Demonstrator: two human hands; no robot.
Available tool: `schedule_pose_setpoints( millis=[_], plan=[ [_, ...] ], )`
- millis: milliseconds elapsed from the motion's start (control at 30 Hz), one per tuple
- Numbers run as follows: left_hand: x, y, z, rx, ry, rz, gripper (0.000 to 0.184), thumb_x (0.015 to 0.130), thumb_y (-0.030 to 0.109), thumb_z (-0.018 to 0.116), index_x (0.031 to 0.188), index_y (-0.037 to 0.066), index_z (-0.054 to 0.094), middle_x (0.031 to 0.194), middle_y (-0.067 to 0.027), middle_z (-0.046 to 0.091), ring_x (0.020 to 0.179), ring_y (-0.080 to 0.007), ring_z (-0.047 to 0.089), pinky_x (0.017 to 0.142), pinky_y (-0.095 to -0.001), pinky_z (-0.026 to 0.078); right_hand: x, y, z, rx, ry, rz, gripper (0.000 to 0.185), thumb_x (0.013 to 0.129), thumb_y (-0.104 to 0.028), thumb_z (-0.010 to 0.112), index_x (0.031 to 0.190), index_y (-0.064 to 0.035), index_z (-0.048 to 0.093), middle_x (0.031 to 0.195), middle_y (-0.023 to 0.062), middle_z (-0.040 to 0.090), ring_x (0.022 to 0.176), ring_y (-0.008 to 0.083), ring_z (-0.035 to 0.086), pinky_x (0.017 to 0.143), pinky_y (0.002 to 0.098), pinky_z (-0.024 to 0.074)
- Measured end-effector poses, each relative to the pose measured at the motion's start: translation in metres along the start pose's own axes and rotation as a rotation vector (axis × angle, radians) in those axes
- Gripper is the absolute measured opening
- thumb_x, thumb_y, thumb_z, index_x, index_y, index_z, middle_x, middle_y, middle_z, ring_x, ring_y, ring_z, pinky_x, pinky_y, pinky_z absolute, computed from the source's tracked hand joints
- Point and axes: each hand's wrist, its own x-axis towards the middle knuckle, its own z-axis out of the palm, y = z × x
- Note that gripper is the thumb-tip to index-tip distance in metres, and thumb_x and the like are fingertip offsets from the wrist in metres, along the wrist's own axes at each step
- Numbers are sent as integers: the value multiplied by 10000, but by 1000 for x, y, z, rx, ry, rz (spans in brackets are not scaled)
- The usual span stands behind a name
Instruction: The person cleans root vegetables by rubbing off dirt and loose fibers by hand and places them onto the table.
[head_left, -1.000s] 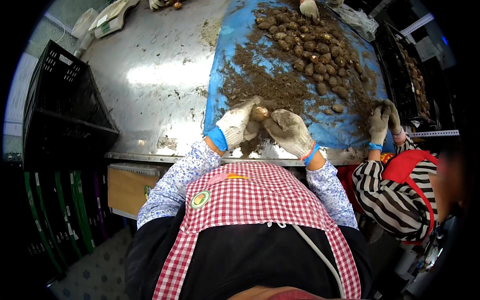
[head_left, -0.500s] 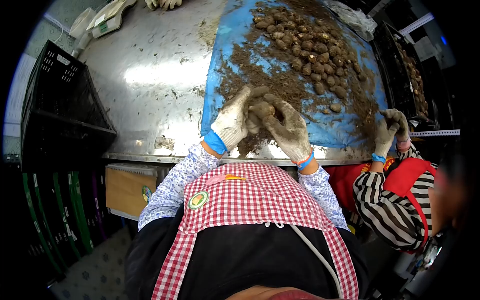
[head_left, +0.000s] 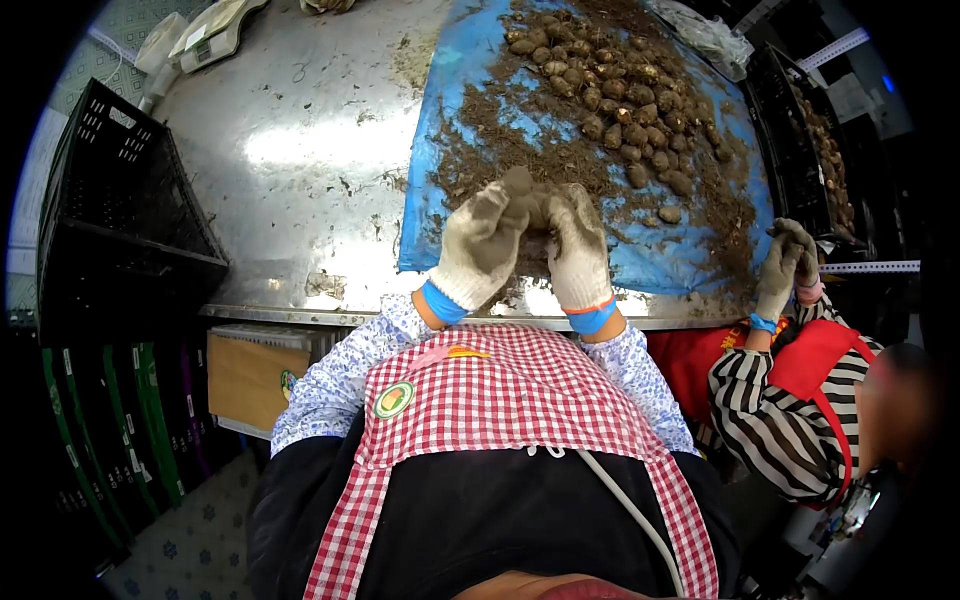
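Above the near edge of the blue sheet [head_left: 424,200], both my hands, in soiled white knit gloves, come together. My left hand [head_left: 484,240] curls inward with its dirty fingertips against a small brown taro [head_left: 538,209]. From the other side my right hand [head_left: 576,245] closes on the same taro. The gloved fingers hide most of it. Beyond them lies a heap of brown taros [head_left: 640,100], with loose dark fibre and soil [head_left: 500,150] spread around it. One single taro [head_left: 669,214] rests apart at the heap's near side.
A black crate [head_left: 130,245] stands at the left end of the metal table [head_left: 330,130], with a scale [head_left: 215,35] behind it. On the right are a crate of taros [head_left: 825,160], a clear plastic bag [head_left: 710,40] and a co-worker's gloved hands [head_left: 785,265].
My hands have drawn closer together and turned more upright around the taro, which is now more covered. The co-worker's hands have shifted slightly. Gloved fingers at the far edge have partly withdrawn.
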Motion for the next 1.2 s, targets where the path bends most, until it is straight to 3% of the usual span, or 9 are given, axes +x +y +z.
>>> schedule_pose_setpoints(
  millis=[133,200,367,500,633,733,833,1033,1200],
  plan=[
    [-2,0,-4,731,-3,44,168,825,81,569,959,-20,558,913,-102,612,774,-179,574,786,-323,510,7,9,-5,-352,-166,-138,485,716,29,642,1191,18,547,1183,230,579,1096,372,568,921,401,482],
    [1,9,2,-209,153,-105,178,711,-66,599,858,34,585,941,-73,628,785,-170,612,711,-300,528,5,16,-5,-316,-187,-140,507,724,27,633,1220,10,527,1174,232,582,1074,373,578,913,402,488],
    [-7,22,-17,717,198,-174,153,923,74,557,1072,55,525,1088,-73,573,969,-138,563,782,-263,524,6,11,-10,-418,-230,90,536,807,-12,606,1317,-2,444,1168,219,591,1044,349,596,878,387,503],
    [-2,14,-12,357,163,-118,111,933,71,513,1037,34,528,1103,-105,543,944,-163,557,767,-257,523,-1,-5,-3,171,-195,270,401,898,-74,491,1291,3,466,1095,185,602,930,284,603,768,344,503],
    [-6,26,35,1340,-83,324,102,944,71,464,995,15,532,1103,-139,515,897,-185,549,747,-249,520,-5,-4,2,290,-103,204,386,997,-303,417,1217,-5,523,912,95,638,715,127,605,587,249,498],
    [8,24,47,191,399,-213,140,956,84,439,999,9,549,961,-115,557,734,-155,504,691,-217,498,-8,-23,16,356,22,368,403,1018,-335,377,1179,-1,534,898,88,642,704,125,603,575,257,503],
    [7,37,43,1632,21,9,222,941,84,460,1133,20,551,1044,-131,558,822,-136,515,721,-224,474,-15,-2,32,272,116,81,259,987,-196,468,1120,17,534,866,130,613,705,195,592,589,319,483],
    [22,44,21,1214,92,-231,302,944,170,490,1197,8,526,1129,-147,569,931,-160,570,748,-262,528,-20,13,40,-21,158,-293,236,958,-127,519,1143,18,528,926,147,625,791,227,627,662,323,528],
    [17,39,43,821,75,-369,338,907,1,488,1245,-4,480,1287,-171,498,1166,-217,533,925,-283,510,-16,-6,15,344,21,377,262,986,-140,459,1202,2,500,1035,170,626,900,248,641,750,320,553]
  ],
)
